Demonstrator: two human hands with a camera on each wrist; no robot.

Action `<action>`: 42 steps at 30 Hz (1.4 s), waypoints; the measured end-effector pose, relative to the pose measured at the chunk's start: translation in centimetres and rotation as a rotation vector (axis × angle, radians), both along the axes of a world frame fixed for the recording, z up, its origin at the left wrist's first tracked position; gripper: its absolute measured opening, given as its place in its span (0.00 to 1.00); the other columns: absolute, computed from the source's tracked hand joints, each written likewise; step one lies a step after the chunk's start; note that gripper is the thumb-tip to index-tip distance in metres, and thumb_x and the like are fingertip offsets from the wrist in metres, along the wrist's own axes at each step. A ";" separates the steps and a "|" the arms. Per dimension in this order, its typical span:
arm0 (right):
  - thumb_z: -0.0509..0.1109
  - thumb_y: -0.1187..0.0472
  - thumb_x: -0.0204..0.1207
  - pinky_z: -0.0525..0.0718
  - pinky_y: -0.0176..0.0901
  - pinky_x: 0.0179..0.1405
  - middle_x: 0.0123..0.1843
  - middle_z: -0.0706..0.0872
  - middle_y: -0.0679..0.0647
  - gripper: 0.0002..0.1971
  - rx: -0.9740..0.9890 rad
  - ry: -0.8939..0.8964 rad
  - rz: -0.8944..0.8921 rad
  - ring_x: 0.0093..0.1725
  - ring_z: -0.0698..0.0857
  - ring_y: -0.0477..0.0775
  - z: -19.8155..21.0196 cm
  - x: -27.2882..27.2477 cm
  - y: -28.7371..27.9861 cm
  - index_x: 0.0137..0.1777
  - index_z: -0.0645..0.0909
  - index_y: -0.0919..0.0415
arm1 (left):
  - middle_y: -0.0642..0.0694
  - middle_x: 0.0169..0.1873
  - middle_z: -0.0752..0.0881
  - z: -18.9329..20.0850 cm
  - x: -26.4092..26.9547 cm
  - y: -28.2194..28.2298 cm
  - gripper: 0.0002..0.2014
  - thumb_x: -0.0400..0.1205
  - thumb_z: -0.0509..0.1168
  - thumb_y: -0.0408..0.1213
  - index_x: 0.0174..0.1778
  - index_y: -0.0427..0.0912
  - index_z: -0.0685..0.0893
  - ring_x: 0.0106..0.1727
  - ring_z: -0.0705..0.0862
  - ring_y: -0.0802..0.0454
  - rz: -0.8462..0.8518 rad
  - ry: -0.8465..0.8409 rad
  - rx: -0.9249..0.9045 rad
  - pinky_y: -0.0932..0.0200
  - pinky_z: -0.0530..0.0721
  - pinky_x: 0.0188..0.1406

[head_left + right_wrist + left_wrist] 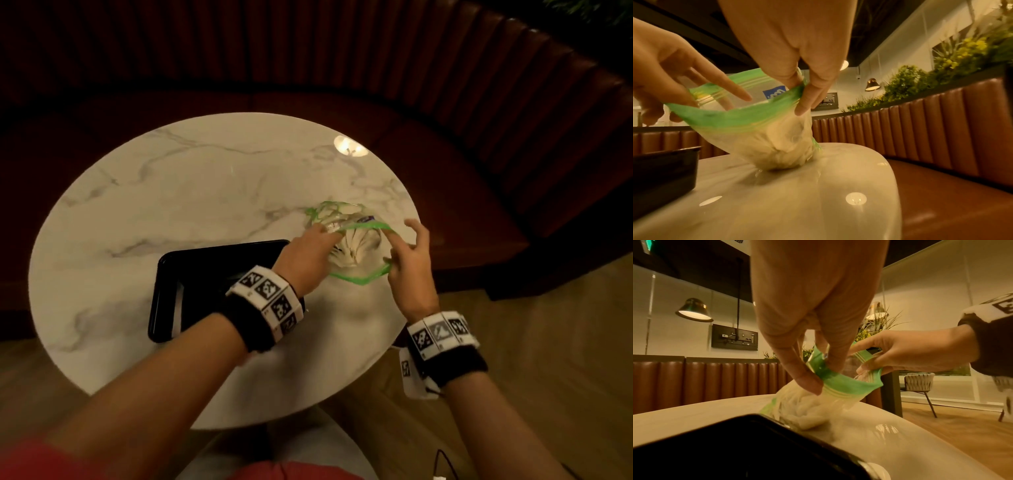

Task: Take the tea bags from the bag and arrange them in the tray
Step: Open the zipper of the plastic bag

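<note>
While the tea bags (pixel 352 247) sit in a pale bunch at the bottom of the clear bag (pixel 777 142), I am at the opening step: none is out yet, as far as I can see. My left hand (pixel 306 257) pinches the left side of the green zip rim (pixel 740 116), and my right hand (pixel 412 263) pinches the right side, so each grip is closed on the bag and the mouth is spread wide. The bag rests on the surface (pixel 205 192), just right of the black tray (pixel 171 274); what I see of the tray holds no tea bags, though my arm hides part. Next, I judge, one hand must let go and reach inside while the other keeps the mouth open.
</note>
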State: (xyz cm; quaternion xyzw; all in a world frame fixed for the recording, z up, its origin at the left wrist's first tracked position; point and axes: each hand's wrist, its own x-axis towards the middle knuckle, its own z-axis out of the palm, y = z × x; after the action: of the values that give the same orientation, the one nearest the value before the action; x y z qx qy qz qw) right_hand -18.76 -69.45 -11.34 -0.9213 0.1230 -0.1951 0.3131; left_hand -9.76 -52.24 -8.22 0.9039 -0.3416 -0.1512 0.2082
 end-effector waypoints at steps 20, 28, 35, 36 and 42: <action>0.71 0.62 0.79 0.83 0.48 0.54 0.52 0.79 0.49 0.09 0.024 0.138 -0.039 0.52 0.80 0.50 -1.8 -4.3 3.6 0.57 0.86 0.60 | 0.43 0.70 0.70 -2.9 -7.1 1.2 0.19 0.86 0.56 0.27 0.72 0.41 0.77 0.48 0.85 0.38 0.052 -0.120 0.010 0.51 0.77 0.42; 0.75 0.51 0.76 0.80 0.45 0.47 0.46 0.89 0.61 0.16 0.062 0.348 -0.103 0.49 0.86 0.61 -0.7 0.5 5.5 0.48 0.86 0.67 | 0.42 0.67 0.79 -3.4 -7.0 2.2 0.21 0.81 0.60 0.22 0.69 0.41 0.81 0.55 0.85 0.36 0.114 -0.091 -0.198 0.42 0.84 0.51; 0.59 0.63 0.84 0.76 0.44 0.52 0.59 0.86 0.63 0.13 0.051 0.453 -0.178 0.61 0.84 0.63 -1.2 2.0 7.0 0.59 0.84 0.66 | 0.44 0.69 0.79 -3.8 -6.5 2.9 0.28 0.80 0.60 0.21 0.75 0.47 0.78 0.59 0.84 0.37 0.087 -0.043 -0.247 0.43 0.84 0.55; 0.60 0.63 0.84 0.75 0.45 0.53 0.61 0.86 0.65 0.14 0.059 0.472 -0.185 0.62 0.83 0.64 -1.1 2.1 7.0 0.60 0.83 0.68 | 0.44 0.68 0.79 -3.8 -6.4 2.9 0.27 0.80 0.60 0.21 0.74 0.47 0.78 0.60 0.84 0.38 0.087 -0.036 -0.252 0.44 0.83 0.55; 0.58 0.57 0.86 0.76 0.47 0.50 0.54 0.87 0.66 0.16 -0.038 0.521 -0.193 0.56 0.84 0.64 -1.2 2.0 6.2 0.51 0.85 0.66 | 0.43 0.66 0.79 -4.2 -6.1 3.0 0.21 0.80 0.61 0.23 0.68 0.41 0.80 0.58 0.83 0.37 0.072 -0.008 -0.258 0.41 0.82 0.54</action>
State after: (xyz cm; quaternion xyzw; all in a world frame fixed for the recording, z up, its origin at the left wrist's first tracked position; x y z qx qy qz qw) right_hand -16.76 -63.23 -12.53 -0.9301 0.2828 0.0173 0.2335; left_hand -15.85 -49.24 -12.46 0.8819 -0.3264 -0.0947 0.3267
